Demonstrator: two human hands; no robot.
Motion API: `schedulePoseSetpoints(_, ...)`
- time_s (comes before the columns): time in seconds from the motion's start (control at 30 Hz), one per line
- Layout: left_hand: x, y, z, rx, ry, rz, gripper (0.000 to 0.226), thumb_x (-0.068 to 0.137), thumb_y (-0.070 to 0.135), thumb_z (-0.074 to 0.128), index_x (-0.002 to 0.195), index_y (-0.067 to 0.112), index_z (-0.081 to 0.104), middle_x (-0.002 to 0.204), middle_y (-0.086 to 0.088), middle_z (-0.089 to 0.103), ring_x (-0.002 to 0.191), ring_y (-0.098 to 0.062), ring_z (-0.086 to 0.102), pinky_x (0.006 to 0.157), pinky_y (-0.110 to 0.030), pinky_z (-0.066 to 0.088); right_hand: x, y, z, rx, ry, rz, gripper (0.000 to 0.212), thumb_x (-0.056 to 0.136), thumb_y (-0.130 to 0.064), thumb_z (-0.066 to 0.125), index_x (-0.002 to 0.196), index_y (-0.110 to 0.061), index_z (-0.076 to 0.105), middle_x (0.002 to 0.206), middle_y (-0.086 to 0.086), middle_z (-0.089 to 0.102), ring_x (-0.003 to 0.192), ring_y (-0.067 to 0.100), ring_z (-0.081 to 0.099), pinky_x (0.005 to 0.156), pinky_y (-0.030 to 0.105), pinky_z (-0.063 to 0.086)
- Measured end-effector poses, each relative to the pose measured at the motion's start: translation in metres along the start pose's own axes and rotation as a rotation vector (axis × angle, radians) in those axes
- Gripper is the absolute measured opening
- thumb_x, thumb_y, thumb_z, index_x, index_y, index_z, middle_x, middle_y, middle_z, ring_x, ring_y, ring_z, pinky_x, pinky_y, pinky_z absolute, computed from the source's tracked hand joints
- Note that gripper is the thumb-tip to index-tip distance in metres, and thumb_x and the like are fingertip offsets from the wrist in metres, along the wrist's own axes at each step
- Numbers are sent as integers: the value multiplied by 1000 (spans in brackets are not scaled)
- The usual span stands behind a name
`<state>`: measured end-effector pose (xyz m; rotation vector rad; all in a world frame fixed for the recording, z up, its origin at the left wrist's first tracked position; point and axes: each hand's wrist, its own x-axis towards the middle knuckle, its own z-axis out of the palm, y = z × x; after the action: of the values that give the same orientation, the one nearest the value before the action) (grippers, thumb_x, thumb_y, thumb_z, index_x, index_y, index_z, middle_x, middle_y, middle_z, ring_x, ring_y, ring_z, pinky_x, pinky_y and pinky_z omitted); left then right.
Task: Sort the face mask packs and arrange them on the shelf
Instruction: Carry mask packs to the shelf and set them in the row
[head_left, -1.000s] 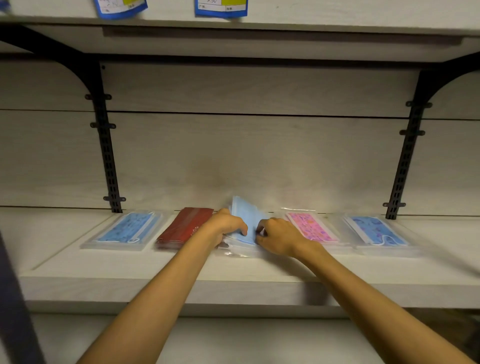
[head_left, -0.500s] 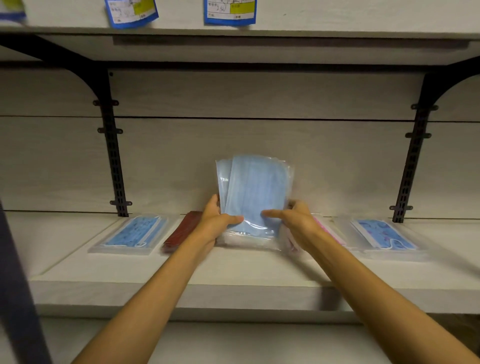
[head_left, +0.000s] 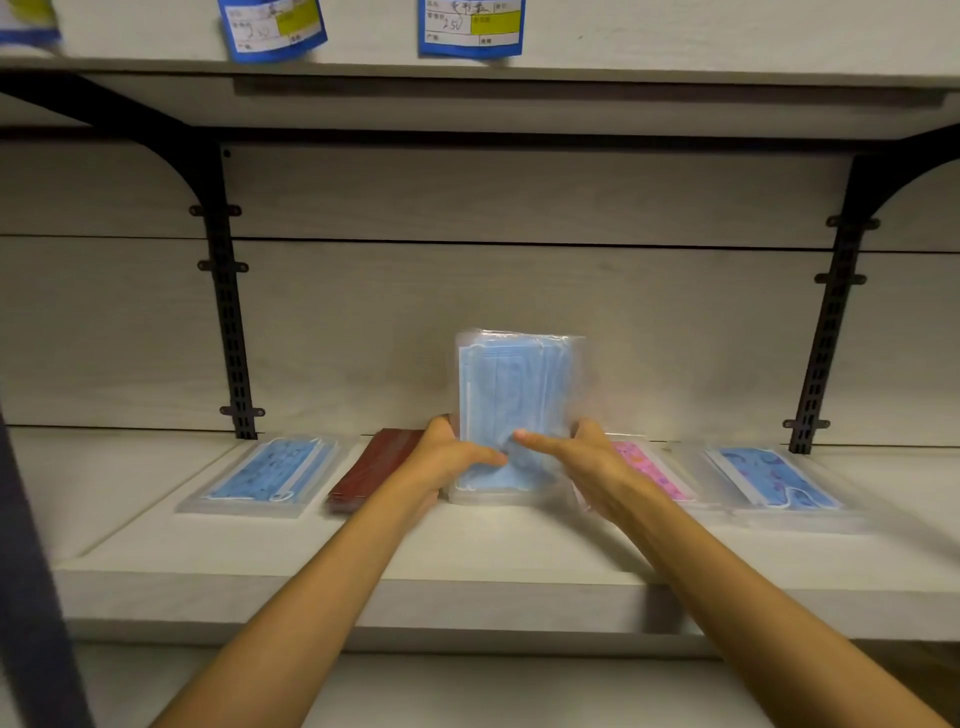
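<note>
Both hands, left (head_left: 451, 457) and right (head_left: 587, 460), clamped on upright blue pack (head_left: 514, 395), bottom edge on shelf (head_left: 363, 566); red pack (head_left: 371, 470) just left.

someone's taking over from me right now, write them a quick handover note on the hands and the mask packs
Left hand and right hand both hold the plain blue mask packs, stood upright on the shelf near the back wall, thumbs across the front.
Lying flat in the row: printed blue pack far left, red pack, pink pack, second printed blue pack far right.
Done: four packs laid out.
Left: settle the plain blue packs in the middle gap and let go.
</note>
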<state>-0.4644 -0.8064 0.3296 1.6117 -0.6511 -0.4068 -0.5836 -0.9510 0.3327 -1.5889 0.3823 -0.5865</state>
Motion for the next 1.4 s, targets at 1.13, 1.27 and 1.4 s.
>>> schedulePoseSetpoints(1.13, 10, -20, -6, 220, 66, 16, 80, 52, 6, 95, 124, 13, 59, 114, -1, 70, 106, -20, 66, 94, -43, 55, -4, 19, 17, -251, 32, -41, 53, 76, 7, 75, 122, -10, 54, 115, 9, 66, 93, 21, 66, 65, 20, 55)
schedulePoseSetpoints(1.27, 8, -10, -7, 215, 93, 15, 96, 47, 6, 96, 130, 15, 49, 123, 2, 63, 117, -22, 59, 98, -41, 52, -1, 10, 14, -265, 29, -16, 63, 69, 4, 80, 126, -6, 54, 117, 11, 67, 104, 27, 66, 85, 41, 59)
schedulePoseSetpoints(1.4, 3, -2, -7, 268, 82, -87, 111, 50, 14, 94, 140, 13, 29, 130, -3, 55, 117, -24, 55, 101, -41, 49, -1, 0, 8, -292, 10, 85, 53, 69, -1, 81, 110, -13, 50, 114, 8, 64, 102, 24, 64, 85, 36, 57)
